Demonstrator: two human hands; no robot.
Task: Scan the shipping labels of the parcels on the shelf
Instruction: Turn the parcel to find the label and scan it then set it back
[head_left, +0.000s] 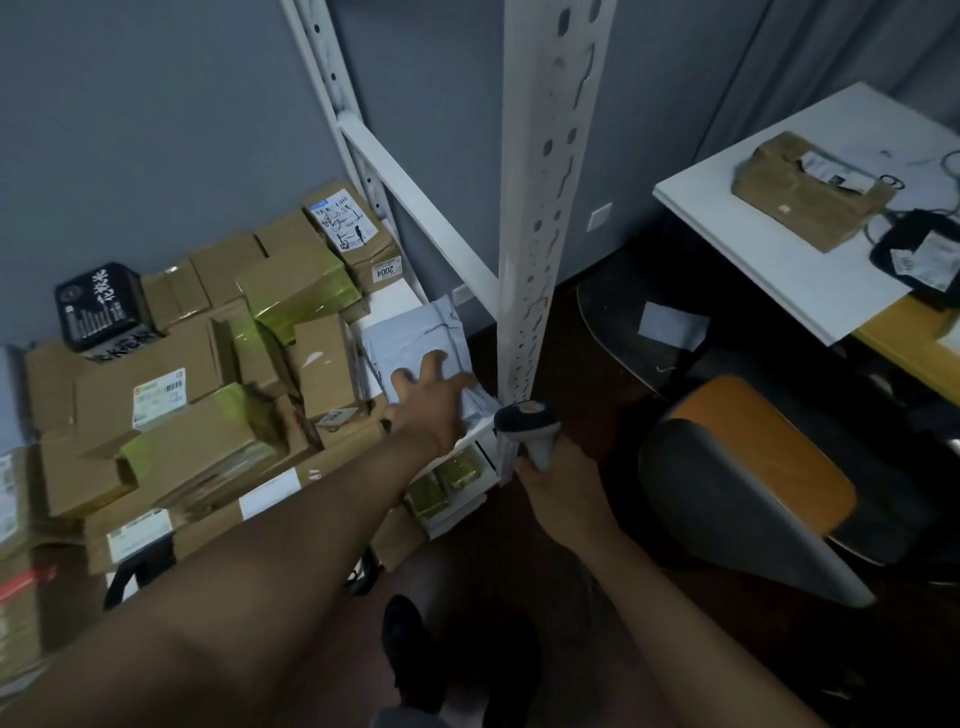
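A white metal shelf (470, 434) carries several cardboard parcels (171, 384), some wrapped in yellow-green tape, a few with white shipping labels (343, 221). At the shelf's right end lies a pale grey poly-bag parcel (410, 332). My left hand (431, 397) reaches onto this bag with fingers spread and straight, resting on its near part. My right hand (558, 480) grips the handle of a grey handheld barcode scanner (527, 423), held just right of the bag, in front of the shelf's upright post (545, 208).
A black box (101, 306) with white characters stands at the back left. A white table (810, 260) at right holds a brown parcel (808, 189) and a dark pouch. An orange-and-grey chair (753, 488) stands close on the right. More parcels sit on the lower shelf.
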